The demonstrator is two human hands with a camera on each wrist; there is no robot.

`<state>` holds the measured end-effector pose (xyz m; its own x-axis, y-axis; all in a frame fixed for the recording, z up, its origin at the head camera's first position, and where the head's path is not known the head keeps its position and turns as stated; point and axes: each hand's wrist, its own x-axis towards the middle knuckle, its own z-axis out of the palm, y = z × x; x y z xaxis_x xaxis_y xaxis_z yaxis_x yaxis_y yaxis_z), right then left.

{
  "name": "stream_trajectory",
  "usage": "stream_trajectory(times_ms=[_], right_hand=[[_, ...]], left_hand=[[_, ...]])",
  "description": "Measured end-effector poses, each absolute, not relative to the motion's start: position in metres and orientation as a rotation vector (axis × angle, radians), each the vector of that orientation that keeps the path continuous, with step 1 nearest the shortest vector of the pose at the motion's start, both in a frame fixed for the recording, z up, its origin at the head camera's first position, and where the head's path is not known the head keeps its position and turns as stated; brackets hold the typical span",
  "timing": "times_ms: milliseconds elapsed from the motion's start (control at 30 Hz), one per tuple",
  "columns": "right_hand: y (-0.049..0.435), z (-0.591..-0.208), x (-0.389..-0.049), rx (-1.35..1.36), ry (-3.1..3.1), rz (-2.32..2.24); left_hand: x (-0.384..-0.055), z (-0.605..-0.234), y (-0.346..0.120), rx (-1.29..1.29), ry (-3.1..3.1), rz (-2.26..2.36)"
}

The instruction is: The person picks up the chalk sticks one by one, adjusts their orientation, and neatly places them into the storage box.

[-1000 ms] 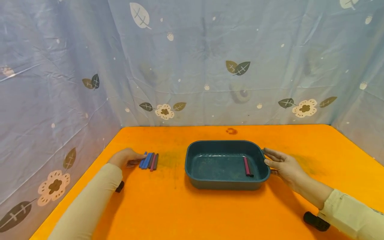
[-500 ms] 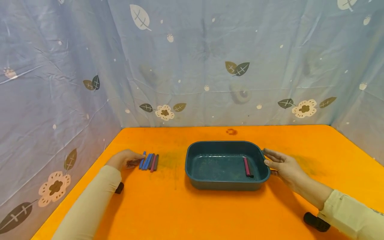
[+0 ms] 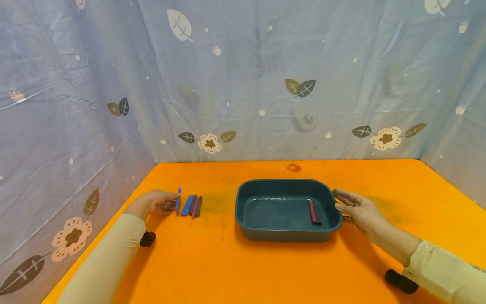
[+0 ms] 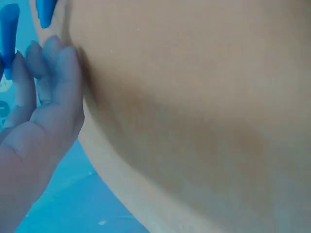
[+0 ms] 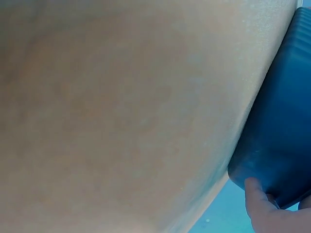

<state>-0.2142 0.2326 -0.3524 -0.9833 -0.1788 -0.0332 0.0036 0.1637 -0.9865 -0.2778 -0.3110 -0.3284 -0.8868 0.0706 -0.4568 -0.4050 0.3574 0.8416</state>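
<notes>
My left hand (image 3: 158, 202) pinches a blue stick (image 3: 177, 199), perhaps chalk or pastel, between thumb and finger, holding it nearly upright. In the left wrist view the blue stick (image 4: 8, 39) stands at the fingertips, and a second blue stick (image 4: 45, 12) shows at the top. Just right of the hand lie blue sticks (image 3: 187, 205), dark sticks (image 3: 199, 206) and a magenta stick (image 3: 195, 207), side by side. My right hand (image 3: 360, 213) touches the right end of a dark teal dish (image 3: 284, 236) with fairly straight fingers. The right wrist view shows a fingertip on its wall (image 5: 272, 121).
Inside the dish, near its right end, a magenta stick (image 3: 313, 212) lies beside a dark one (image 3: 317, 217). The table has an orange top (image 3: 224, 270) with faint stains. A patterned cloth (image 3: 258, 55) hangs at the back and sides.
My left hand has drawn one blue stick leftward, away from the row, and tipped it more upright. The right hand and the dish hold their place.
</notes>
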Motion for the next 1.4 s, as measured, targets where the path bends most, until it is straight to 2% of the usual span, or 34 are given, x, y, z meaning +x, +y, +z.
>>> stream_trajectory(times_ms=[500,1400], right_hand=[[0.233,-0.349,-0.214,-0.172,2.302,-1.907],[0.234,-0.345,-0.215,-0.172,2.281,-1.902]], left_hand=[[-0.258,-0.316,-0.289,-0.289,2.136,1.780],[-0.246,-0.307,-0.235,-0.192,2.012,1.829]])
